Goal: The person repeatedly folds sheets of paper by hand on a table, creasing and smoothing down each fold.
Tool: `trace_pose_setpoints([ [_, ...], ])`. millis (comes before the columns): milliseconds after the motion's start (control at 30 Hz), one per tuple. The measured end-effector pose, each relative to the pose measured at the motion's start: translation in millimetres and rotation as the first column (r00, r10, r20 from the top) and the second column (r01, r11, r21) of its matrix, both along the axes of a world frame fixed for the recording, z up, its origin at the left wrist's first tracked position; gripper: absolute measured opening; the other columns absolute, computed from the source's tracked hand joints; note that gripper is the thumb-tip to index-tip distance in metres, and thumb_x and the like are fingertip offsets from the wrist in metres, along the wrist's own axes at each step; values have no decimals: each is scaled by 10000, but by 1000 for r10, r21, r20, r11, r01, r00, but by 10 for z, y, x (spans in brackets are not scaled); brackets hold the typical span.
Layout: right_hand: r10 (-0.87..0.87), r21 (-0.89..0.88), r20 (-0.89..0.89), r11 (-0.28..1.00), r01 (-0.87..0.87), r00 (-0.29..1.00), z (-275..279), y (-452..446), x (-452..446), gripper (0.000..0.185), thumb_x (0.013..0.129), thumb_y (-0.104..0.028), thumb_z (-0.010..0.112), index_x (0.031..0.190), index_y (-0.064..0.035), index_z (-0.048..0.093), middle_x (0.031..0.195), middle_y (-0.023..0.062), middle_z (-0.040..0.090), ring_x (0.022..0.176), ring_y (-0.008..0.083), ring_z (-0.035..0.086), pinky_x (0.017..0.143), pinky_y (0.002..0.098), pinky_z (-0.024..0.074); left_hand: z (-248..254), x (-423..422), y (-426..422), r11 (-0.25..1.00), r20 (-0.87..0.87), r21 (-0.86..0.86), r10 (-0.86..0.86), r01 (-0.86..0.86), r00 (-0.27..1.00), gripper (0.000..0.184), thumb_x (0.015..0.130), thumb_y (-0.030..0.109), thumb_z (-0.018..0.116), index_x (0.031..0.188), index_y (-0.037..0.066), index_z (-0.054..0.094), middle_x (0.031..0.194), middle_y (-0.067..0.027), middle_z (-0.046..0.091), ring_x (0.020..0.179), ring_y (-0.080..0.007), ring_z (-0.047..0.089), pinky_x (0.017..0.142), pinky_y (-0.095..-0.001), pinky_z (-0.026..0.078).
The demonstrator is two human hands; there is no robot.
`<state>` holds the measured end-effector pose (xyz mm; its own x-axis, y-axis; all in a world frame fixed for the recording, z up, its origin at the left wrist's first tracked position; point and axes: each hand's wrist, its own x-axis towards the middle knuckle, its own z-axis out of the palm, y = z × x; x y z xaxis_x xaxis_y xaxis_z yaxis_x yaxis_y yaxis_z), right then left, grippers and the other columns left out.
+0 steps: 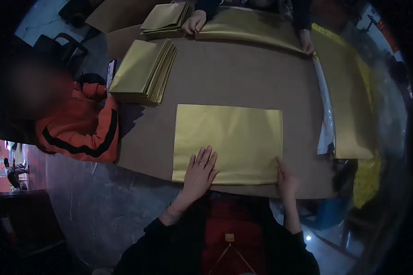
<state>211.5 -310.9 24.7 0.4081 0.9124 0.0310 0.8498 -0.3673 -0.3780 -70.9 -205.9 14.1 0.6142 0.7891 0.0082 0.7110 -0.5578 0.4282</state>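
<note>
A gold sheet, folded along its near edge, (229, 137) lies flat on the brown table (243, 78) close to me. My left hand (199, 174) rests on its lower left part, palm down with the fingers spread; a ring and a thin bracelet show. At the sheet's lower right edge is my right hand (287, 181), slightly blurred, with its fingers close together at the edge. Whether the fingers pinch the paper there is hard to make out.
A thick stack of folded gold sheets (135, 71) stands back left, a smaller pile (165, 18) behind it. Across the table, a co-worker's hands hold a gold sheet (252, 27). More gold sheets (346, 96) lie right. A person in orange (80, 128) sits left with a phone.
</note>
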Motion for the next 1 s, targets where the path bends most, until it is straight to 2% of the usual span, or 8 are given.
trace_pose_setpoints([
  [133, 29, 42, 18, 999, -30, 999, -30, -5, 23, 330, 908, -168, 535, 1228, -223, 587, 911, 153, 658, 739, 331, 641, 623, 413, 507, -8, 5, -47, 1000, -1, -2, 27, -27, 1000, 551, 910, 270, 543, 1396, 92, 353, 1484, -131, 261, 1360, -332, 260, 1070, -509, 254],
  [333, -28, -23, -34, 999, 28, 999, 28, 15, -19, 330, 906, -163, 532, 1225, -228, 588, 898, 151, 658, 732, 328, 640, 619, 414, 509, -49, -9, -42, 1000, -6, 25, 18, -18, 1000, 549, 916, 289, 528, 1398, 95, 352, 1488, -128, 255, 1356, -331, 266, 1070, -508, 254],
  [400, 3, 66, -50, 998, 0, 999, 33, 22, -21, 328, 907, -164, 531, 1226, -220, 587, 905, 156, 659, 748, 327, 645, 629, 417, 511, -47, -7, -31, 1000, -12, 28, 13, -13, 1000, 548, 918, 293, 525, 1398, 95, 351, 1488, -126, 256, 1356, -330, 266, 1071, -507, 253],
  [533, -2, 84, -53, 996, 7, 999, -30, -5, 0, 320, 904, -168, 536, 1217, -211, 593, 915, 159, 659, 757, 320, 648, 638, 413, 517, -45, -5, -23, 1000, -13, 26, 8, -8, 1000, 547, 919, 289, 521, 1401, 98, 348, 1488, -126, 256, 1357, -331, 262, 1071, -505, 252],
  [633, -54, -37, -57, 998, 52, 997, 6, -2, -6, 319, 902, -167, 538, 1213, -204, 596, 938, 164, 657, 773, 320, 650, 649, 409, 522, -36, 4, -25, 1000, -7, 26, 10, -10, 1000, 547, 918, 284, 521, 1403, 102, 344, 1486, -126, 259, 1359, -332, 258, 1068, -509, 253],
  [833, -13, 62, -25, 998, 15, 1000, -19, -5, -1, 321, 902, -164, 538, 1214, -210, 596, 901, 146, 662, 733, 327, 647, 629, 418, 516, -40, 5, -32, 1000, 16, 22, 17, -17, 1000, 553, 916, 276, 525, 1404, 95, 340, 1485, -125, 259, 1362, -335, 251, 1064, -518, 253],
  [933, -15, -8, -3, 1000, 15, 1000, 10, -7, 1, 313, 899, -164, 540, 1202, -205, 605, 877, 136, 665, 701, 325, 645, 610, 416, 513, -70, 3, -43, 1000, 12, 25, 17, -18, 1000, 554, 909, 266, 536, 1399, 91, 346, 1484, -125, 262, 1362, -328, 254, 1065, -517, 249],
  [1000, -84, -123, -31, 989, 80, 996, 58, 11, -33, 315, 892, -157, 546, 1195, -212, 611, 883, 141, 663, 710, 327, 641, 616, 417, 512, -52, 16, -44, 999, -7, 38, 34, -34, 999, 527, 902, 283, 529, 1369, 81, 392, 1471, -126, 290, 1358, -320, 262, 1064, -514, 256],
])
